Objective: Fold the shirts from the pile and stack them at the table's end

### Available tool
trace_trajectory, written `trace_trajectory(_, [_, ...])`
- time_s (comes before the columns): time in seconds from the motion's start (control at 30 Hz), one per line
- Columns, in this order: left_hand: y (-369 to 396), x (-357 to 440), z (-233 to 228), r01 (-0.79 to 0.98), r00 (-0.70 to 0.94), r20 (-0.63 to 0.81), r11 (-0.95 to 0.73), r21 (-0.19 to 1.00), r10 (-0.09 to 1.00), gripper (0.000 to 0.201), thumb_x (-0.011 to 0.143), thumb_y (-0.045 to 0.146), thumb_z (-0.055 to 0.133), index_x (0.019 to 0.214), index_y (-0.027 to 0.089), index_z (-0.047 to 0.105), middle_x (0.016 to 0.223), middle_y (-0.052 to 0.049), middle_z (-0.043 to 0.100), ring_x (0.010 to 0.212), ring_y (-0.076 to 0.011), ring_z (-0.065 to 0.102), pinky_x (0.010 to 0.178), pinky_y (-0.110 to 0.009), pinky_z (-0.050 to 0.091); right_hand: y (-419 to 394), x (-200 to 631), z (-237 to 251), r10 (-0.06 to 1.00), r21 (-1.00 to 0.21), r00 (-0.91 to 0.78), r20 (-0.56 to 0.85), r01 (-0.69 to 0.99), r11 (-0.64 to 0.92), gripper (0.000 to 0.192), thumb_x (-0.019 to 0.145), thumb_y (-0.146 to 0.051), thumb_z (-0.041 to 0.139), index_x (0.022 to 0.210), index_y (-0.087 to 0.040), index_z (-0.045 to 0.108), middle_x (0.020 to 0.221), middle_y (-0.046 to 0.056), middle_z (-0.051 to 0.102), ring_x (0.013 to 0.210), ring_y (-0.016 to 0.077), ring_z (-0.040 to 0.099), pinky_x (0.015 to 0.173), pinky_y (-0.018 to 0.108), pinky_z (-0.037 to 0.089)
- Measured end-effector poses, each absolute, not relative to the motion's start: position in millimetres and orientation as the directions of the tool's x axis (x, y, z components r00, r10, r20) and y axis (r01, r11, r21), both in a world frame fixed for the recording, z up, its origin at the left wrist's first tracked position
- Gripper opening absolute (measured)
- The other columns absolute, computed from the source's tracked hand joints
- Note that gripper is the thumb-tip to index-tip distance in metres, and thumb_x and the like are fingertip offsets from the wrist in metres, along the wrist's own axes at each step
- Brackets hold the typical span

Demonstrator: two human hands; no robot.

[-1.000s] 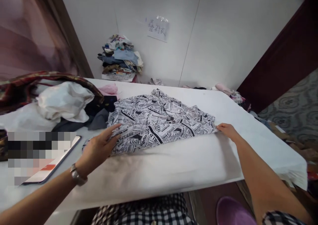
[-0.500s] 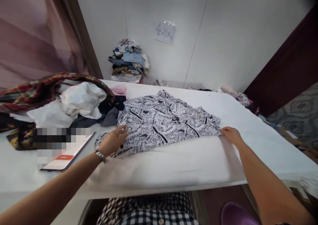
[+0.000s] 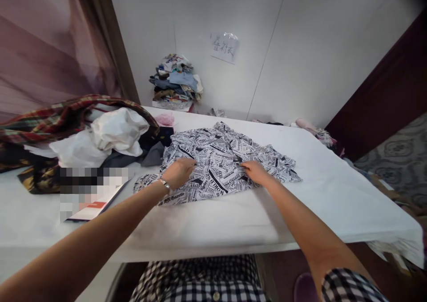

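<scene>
In the middle of the white surface (image 3: 333,191), the newspaper-print garment (image 3: 216,159) lies spread out but rumpled; I'd call it early days, since it's laid flat-ish, with creases left all over and the right end bunched up; the left hand (image 3: 180,173) and right hand (image 3: 256,174) are both at it, a bit apart, fingers drawn in narrow; can't tell if they've actually pinched cloth, tips are too small to make out; left hand hides some print; the tablet-like thing (image 3: 103,199) is mostly pixelated; clothes heap (image 3: 116,130) runs off frame
</scene>
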State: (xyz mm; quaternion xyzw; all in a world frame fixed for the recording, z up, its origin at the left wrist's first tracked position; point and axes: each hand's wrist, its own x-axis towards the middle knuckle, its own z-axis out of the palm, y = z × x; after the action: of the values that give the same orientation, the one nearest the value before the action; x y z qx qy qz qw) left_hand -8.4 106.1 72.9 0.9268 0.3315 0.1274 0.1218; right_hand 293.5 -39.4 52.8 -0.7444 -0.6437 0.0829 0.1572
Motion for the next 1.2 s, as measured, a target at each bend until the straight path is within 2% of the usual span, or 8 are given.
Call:
trace_trajectory(0.2, [108,12,65,0.551,0.817,0.111,-0.823,0.135,0.566,0.02,0.083,0.026,0.05,0.084,0.018,0.069,0.093,-0.011,0.069,0.102,-0.0259,0.058,0.096,-0.041,0.039,-27,290,53,0.993,-0.043,0.12,0.015,0.992,-0.12,0.025,0.082,-0.01,0.051,0.091,-0.019,0.073,0.096,0.009,0.07,0.099,0.0235,0.058,0.086,0.03,0.04])
trace_trajectory(0.27, [109,9,72,0.549,0.81,0.149,-0.823,0.144,0.567,0.018,0.082,0.026,0.051,0.076,0.017,0.066,0.089,-0.011,0.068,0.098,-0.0259,0.058,0.092,-0.04,0.04,-26,291,51,0.983,-0.05,0.143,0.117,0.989,-0.138,0.025,0.085,-0.012,0.049,0.091,-0.018,0.073,0.096,0.009,0.069,0.098,0.023,0.057,0.086,0.03,0.04])
trace_trajectory(0.37, [113,4,83,0.609,0.742,0.21,-0.771,0.187,0.637,0.014,0.079,0.022,0.051,0.083,0.017,0.064,0.093,-0.01,0.067,0.096,-0.0242,0.059,0.086,-0.036,0.042,-21,292,44,0.942,-0.108,0.184,0.282,0.981,-0.16,0.026,0.089,-0.015,0.045,0.099,-0.016,0.07,0.101,0.01,0.067,0.1,0.0227,0.055,0.089,0.031,0.039])
trace_trajectory(0.5, [120,-4,79,0.74,0.634,0.113,-0.643,0.196,0.765,0.025,0.077,0.018,0.051,0.099,0.016,0.063,0.099,-0.011,0.068,0.093,-0.0254,0.062,0.08,-0.035,0.044,-17,290,29,0.938,-0.176,0.213,0.275,0.97,-0.169,0.028,0.087,-0.017,0.049,0.109,-0.018,0.066,0.117,0.01,0.064,0.11,0.0241,0.054,0.097,0.035,0.039])
trace_trajectory(0.67, [115,-33,68,0.723,0.616,0.226,-0.655,0.219,0.755,0.035,0.087,0.03,0.045,0.115,0.014,0.059,0.115,-0.013,0.063,0.104,-0.0265,0.059,0.084,-0.035,0.044,-35,283,15,0.905,-0.219,0.203,0.373,0.967,-0.127,0.039,0.09,-0.028,0.048,0.127,-0.018,0.058,0.142,0.014,0.048,0.131,0.0285,0.043,0.106,0.045,0.036])
trace_trajectory(0.77, [103,-60,66,0.751,0.585,0.18,-0.612,0.249,0.791,0.032,0.09,0.038,0.041,0.102,0.017,0.062,0.103,-0.009,0.065,0.09,-0.0234,0.062,0.074,-0.033,0.044,-52,276,6,0.938,-0.218,0.121,0.325,0.975,-0.05,0.042,0.094,-0.038,0.043,0.129,-0.021,0.057,0.144,0.013,0.046,0.135,0.0291,0.039,0.108,0.048,0.034])
trace_trajectory(0.93, [68,-92,59,0.788,0.555,0.038,-0.54,0.296,0.831,0.037,0.09,0.05,0.042,0.083,0.019,0.061,0.089,-0.006,0.065,0.077,-0.02,0.061,0.066,-0.031,0.039,-64,271,-8,0.966,-0.179,0.147,0.211,0.978,-0.11,0.046,0.097,-0.042,0.035,0.134,-0.022,0.054,0.151,0.01,0.039,0.142,0.0297,0.03,0.11,0.052,0.03])
trace_trajectory(1.2, [42,-102,55,0.794,0.577,-0.017,-0.556,0.247,0.816,0.024,0.091,0.035,0.046,0.076,0.019,0.056,0.085,-0.005,0.064,0.077,-0.0209,0.06,0.064,-0.03,0.035,-67,266,-9,0.961,-0.116,0.211,0.179,0.975,-0.192,0.047,0.096,-0.044,0.035,0.136,-0.025,0.052,0.157,0.009,0.026,0.145,0.0299,0.02,0.112,0.053,0.025])
